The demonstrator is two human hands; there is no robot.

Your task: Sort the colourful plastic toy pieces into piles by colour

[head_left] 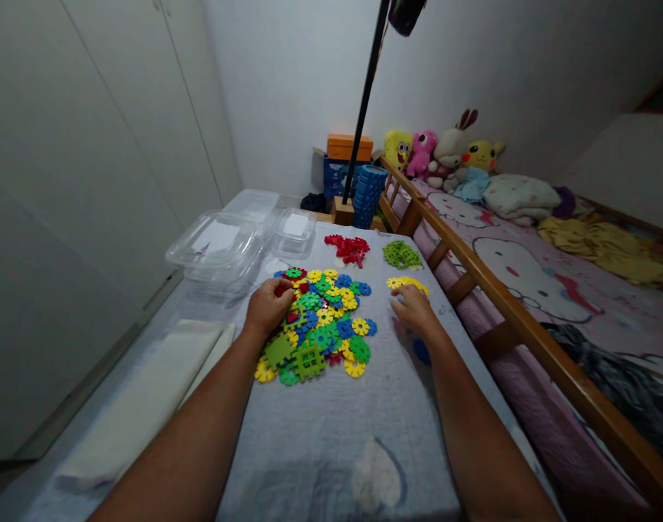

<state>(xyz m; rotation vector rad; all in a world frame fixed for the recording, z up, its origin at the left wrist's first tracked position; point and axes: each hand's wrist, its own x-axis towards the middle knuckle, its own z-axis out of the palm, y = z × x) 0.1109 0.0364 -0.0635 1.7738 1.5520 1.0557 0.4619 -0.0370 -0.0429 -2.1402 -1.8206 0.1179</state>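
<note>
A mixed heap of flower-shaped plastic building discs (325, 336) in yellow, green and blue lies mid-table, with square green lattice pieces (309, 360) at its near left. At the heap's left edge is my left hand (267, 310), its fingers curled in against the pieces; what they pinch, if anything, is hidden. My right hand (414, 310) hovers by a small group of yellow flower discs (418, 283), thumb and fingers slightly apart with nothing seen between them. Beyond the heap sits a pile of red pieces (350, 249); farther right is a pile of light green pieces (401, 254).
Clear plastic boxes (214, 243) and a smaller clear box (295, 232) stand at the back left. A folded cream cloth (140, 391) lies along the left side. The bed's wooden rail (494, 312) borders the right. A black pole (364, 101) rises behind the table.
</note>
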